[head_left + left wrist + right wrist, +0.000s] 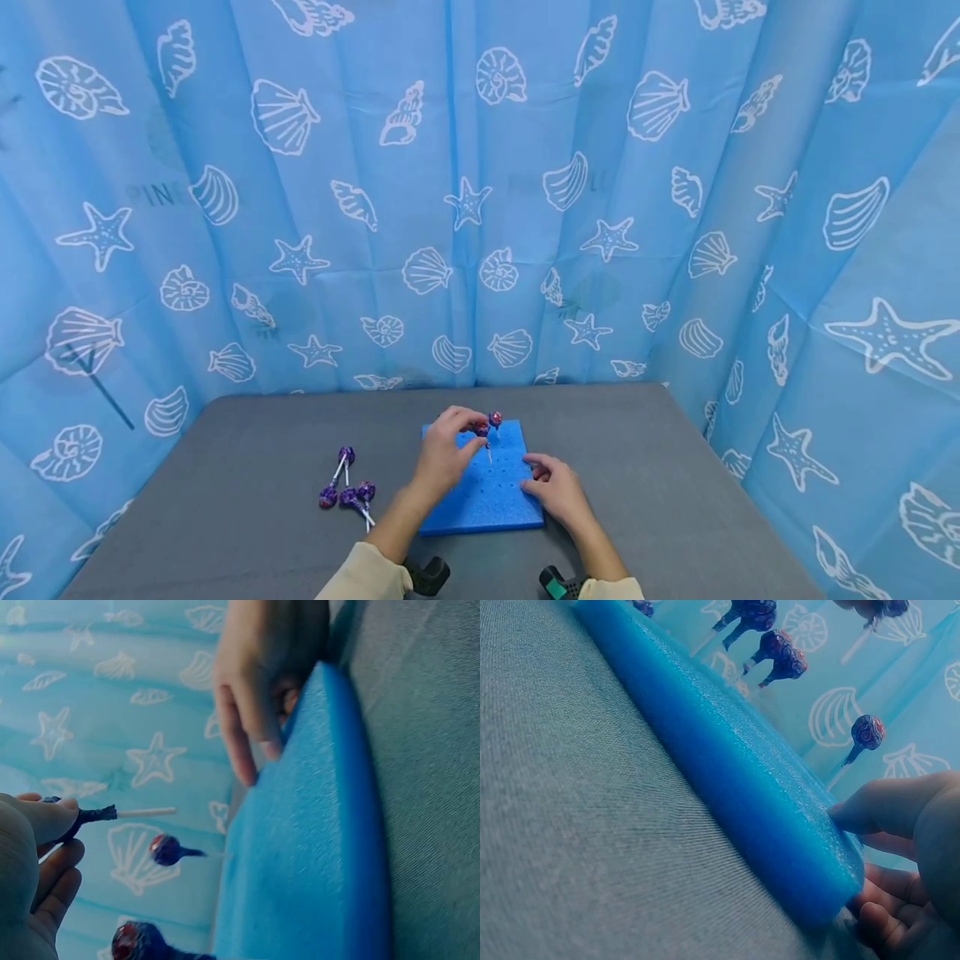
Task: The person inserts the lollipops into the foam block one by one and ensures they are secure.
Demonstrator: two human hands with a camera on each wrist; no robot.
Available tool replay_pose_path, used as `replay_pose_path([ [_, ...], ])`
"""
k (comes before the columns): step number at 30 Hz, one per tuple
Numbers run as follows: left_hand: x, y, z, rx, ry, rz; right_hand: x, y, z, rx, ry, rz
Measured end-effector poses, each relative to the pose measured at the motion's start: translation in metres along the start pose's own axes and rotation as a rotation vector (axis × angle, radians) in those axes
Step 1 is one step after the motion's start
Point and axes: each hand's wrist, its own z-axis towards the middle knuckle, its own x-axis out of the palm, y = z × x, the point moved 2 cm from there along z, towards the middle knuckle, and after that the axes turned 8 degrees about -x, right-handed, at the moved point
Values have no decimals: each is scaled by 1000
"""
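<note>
My left hand [444, 454] pinches a lollipop [97, 815] by its wrapped head, above the blue foam board [487, 508]. Its white stick [146, 812] points down toward the small holes in the board. Just beyond, another lollipop [496, 418] stands upright in the foam. More upright lollipops [787, 666] show along the board in the right wrist view; my left hand hides them in the head view. At the board's right edge, my right hand [558, 492] grips the foam, with the thumb [855, 812] on top and the fingers curled at the side.
Several loose lollipops [347, 497] in purple wrappers lie on the grey table [262, 475], left of the board. A blue curtain [420, 208] with white shells and starfish hangs behind the table and along its right side.
</note>
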Motion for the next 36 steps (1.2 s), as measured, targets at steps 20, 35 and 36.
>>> replay_pose_path([
  [20,40,-6,-9,71,195,191,-2,0,0,-30,2,37],
  [35,50,-2,-15,44,218,215,0,0,0,-3,-7,19],
  [36,51,-2,-16,43,225,219,-1,0,0,-5,-8,21],
])
